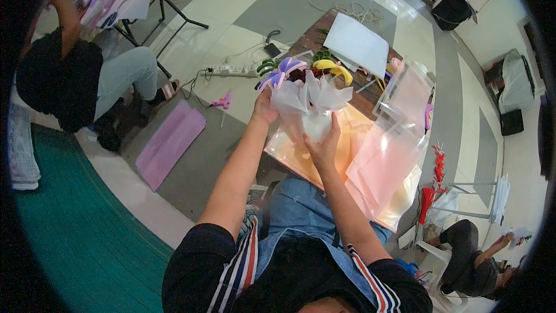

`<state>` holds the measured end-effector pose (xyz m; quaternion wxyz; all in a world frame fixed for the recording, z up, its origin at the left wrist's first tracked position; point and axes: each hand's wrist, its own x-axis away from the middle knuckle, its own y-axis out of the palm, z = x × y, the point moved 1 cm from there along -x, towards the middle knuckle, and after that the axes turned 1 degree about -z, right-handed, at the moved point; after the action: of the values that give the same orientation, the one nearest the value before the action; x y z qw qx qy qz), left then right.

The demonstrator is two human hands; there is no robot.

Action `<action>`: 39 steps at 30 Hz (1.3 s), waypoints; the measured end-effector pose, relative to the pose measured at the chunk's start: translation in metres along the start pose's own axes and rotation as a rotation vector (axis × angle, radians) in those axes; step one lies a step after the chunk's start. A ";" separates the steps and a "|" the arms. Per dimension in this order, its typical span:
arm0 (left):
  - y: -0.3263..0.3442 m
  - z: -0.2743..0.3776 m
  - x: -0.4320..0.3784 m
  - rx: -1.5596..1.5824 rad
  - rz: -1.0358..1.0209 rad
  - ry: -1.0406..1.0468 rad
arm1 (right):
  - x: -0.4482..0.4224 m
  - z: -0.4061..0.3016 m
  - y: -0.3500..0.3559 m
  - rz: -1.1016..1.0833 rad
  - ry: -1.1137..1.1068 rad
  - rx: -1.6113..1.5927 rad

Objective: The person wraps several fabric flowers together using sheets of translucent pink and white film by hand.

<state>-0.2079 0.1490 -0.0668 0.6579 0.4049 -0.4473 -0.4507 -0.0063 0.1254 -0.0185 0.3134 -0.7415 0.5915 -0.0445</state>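
Between my hands is a small bouquet wrapped in translucent white wrapping paper (pixel 289 98). My left hand (pixel 265 108) grips its left side, just below a purple-and-pink fuzzy flower (pixel 282 73). Lower down, my right hand (pixel 323 145) holds the wrapped base, thumb pointing up along it. A yellow flower (pixel 333 68), dark red pieces and green loops (pixel 321 55) show around the top; whether all belong to the bouquet I cannot tell. Under my hands lie glossy peach wrapping sheets (pixel 343 156), with pale pink sheets (pixel 384 165) to the right.
White sheets (pixel 356 41) lie on the low brown table (pixel 319 30). On the floor at left are a pink glue gun (pixel 222 101), a power strip (pixel 230 70) with cords, and folded purple sheets (pixel 171 143). One person (pixel 65 78) sits left, another (pixel 467 256) lower right.
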 end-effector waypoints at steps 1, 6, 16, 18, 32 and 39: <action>0.010 -0.002 0.003 -0.011 0.125 -0.012 | 0.000 -0.001 0.000 0.012 -0.003 0.028; -0.006 0.005 -0.001 -0.035 0.090 -0.026 | -0.004 -0.013 0.002 0.022 -0.022 0.061; 0.005 0.003 0.015 -0.177 0.316 0.070 | -0.003 -0.011 0.002 0.017 -0.029 0.101; 0.000 0.000 0.025 -0.163 0.434 0.054 | -0.004 -0.013 0.004 0.022 -0.011 0.091; 0.024 -0.051 0.092 -0.335 0.418 0.142 | -0.009 -0.019 0.002 0.000 0.023 0.045; 0.014 -0.056 0.087 -0.606 0.389 -0.086 | -0.009 -0.007 -0.003 -0.086 0.026 0.058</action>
<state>-0.1345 0.0767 -0.0499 0.8020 0.0795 -0.3893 -0.4459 -0.0093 0.1313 -0.0084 0.3249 -0.7561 0.5617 -0.0849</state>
